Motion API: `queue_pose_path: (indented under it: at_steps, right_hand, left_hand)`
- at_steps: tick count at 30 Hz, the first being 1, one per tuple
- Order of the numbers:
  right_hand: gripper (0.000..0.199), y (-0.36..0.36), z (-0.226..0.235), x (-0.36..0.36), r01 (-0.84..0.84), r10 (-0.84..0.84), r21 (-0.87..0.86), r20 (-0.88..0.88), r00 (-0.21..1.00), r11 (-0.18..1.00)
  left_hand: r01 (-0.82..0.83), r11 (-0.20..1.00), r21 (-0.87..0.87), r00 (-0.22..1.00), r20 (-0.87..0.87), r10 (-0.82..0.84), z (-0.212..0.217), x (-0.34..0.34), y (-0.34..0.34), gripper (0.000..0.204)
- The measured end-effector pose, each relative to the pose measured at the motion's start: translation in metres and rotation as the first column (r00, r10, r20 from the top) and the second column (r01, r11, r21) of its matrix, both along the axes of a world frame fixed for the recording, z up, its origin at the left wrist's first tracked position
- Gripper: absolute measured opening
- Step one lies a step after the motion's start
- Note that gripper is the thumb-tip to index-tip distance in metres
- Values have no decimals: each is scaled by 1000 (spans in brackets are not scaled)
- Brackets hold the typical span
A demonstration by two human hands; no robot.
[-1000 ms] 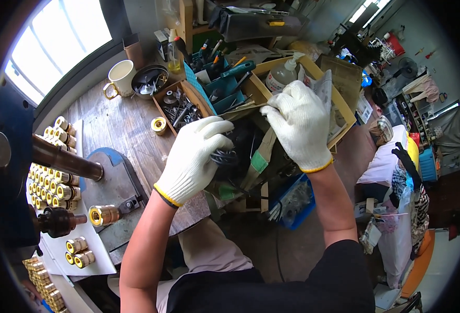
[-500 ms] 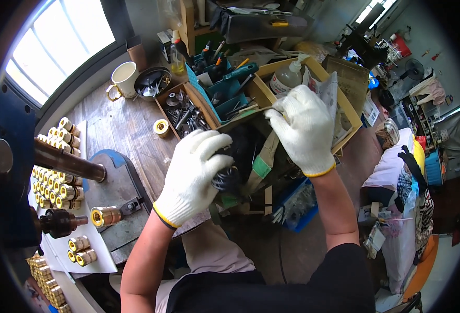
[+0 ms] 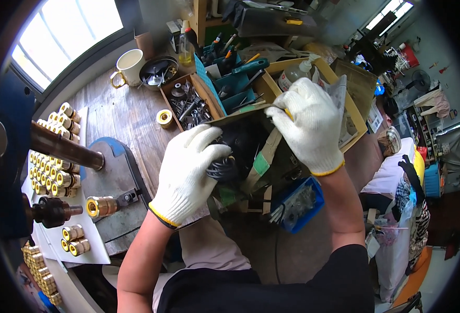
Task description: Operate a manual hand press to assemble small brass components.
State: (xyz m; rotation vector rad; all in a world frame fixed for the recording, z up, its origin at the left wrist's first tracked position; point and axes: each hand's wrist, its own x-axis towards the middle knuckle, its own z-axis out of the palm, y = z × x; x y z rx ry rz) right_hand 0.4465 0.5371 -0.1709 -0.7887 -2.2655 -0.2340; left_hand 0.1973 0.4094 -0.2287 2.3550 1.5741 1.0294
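Now the left hand (image 3: 188,175) fingers are gripping a black tool (image 3: 235,154) lying left-right; right hand (image 3: 308,122) fingers are pinching a cardboard flap (image 3: 240,112).

A brown cardboard box (image 3: 356,112) stands open at the far right of the table, a clear plastic bottle (image 3: 294,78) inside it. A flat cardboard flap (image 3: 235,116) with a green label (image 3: 261,164) below it lies between the gloved hands.
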Motion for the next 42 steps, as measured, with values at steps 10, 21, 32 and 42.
queue_pose_path:
  at_steps: [10,21,32,42]
  right_hand:
    - [19,2,-4,-3,-38,42,-106,35,998,994]
    - [21,-20,2,4,-55,67,-143,84,994,988]
    - [25,-36,-4,20,-9,24,-98,155,988,995]
    - [40,-60,11,47,-86,314,-414,522,793,906]
  left_hand:
    - [36,998,-47,994,107,-30,-3,-14,3,46]
    - [28,995,93,983,180,-45,-7,-13,6,47]
    - [75,996,52,980,182,-83,-11,-11,8,42]
    - [-100,995,-10,882,461,94,-15,-13,-27,43]
